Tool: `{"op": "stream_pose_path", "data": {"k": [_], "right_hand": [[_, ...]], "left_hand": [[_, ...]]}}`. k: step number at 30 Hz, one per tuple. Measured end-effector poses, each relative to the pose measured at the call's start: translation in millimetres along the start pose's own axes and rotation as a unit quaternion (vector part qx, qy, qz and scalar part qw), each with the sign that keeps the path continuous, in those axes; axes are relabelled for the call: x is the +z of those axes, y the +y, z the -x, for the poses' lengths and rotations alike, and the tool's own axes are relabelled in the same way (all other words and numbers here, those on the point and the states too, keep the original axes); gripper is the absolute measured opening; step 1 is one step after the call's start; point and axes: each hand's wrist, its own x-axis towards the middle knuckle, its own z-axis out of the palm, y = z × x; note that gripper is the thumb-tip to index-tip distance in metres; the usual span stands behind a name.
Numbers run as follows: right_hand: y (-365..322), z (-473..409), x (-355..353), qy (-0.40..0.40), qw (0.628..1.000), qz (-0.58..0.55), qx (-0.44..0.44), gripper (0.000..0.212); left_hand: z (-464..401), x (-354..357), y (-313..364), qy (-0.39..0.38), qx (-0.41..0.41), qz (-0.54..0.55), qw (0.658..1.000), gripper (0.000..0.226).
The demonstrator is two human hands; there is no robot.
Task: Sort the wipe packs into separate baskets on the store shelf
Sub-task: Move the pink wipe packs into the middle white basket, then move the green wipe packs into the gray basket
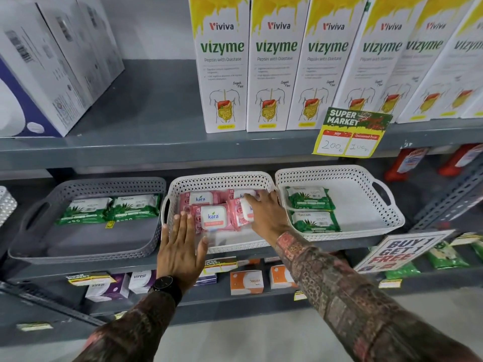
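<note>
Baskets: three, one grey, two white. Pink wipe packs: four. Green wipe packs: four. Hands: two.

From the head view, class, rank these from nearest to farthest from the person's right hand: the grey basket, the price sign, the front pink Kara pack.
Measured from the right hand:
1. Front pink Kara pack, just left, middle basket.
2. Price sign, above right, on the shelf edge.
3. Grey basket, far left.
</note>
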Motion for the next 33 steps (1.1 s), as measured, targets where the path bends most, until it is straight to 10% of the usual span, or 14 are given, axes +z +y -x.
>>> {"op": "stream_pose_path", "data": {"k": [4, 9, 14, 18, 33], "right_hand": [[8.4, 2.2, 0.8, -0.020, 0.998, -0.059, -0.006, 0.102], [50.6, -2.5, -32.8, 0.122, 0.984, -0.122, 0.034, 0.065], [116.5, 5.5, -47.9, -0.189, 0.972, -0.073, 0.123, 0.069], [122.4, 12.9, -36.9, -0.261, 0.950, -0.110, 0.129, 0.085], [20.0, -4.1, -85.1, 0.064, 0.987, -0.124, 0.077, 0.091]], "left_hand": [[-0.3, -0.7, -0.1, 0.002, 0.000, 0.000, 1.000, 0.081], [-2.4, -2.2, 2.4, 0.007, -0.002, -0.003, 1.000, 0.082], [-2.3, -2.1, 3.6, 0.007, -0.009, -0.004, 1.000, 0.081], [-2.4, -1.6, 3.7, 0.005, -0.006, -0.001, 1.000, 0.079], [1.0, -33.7, -37.4, 0.034, 0.008, 0.084, 0.996, 0.075]]}}
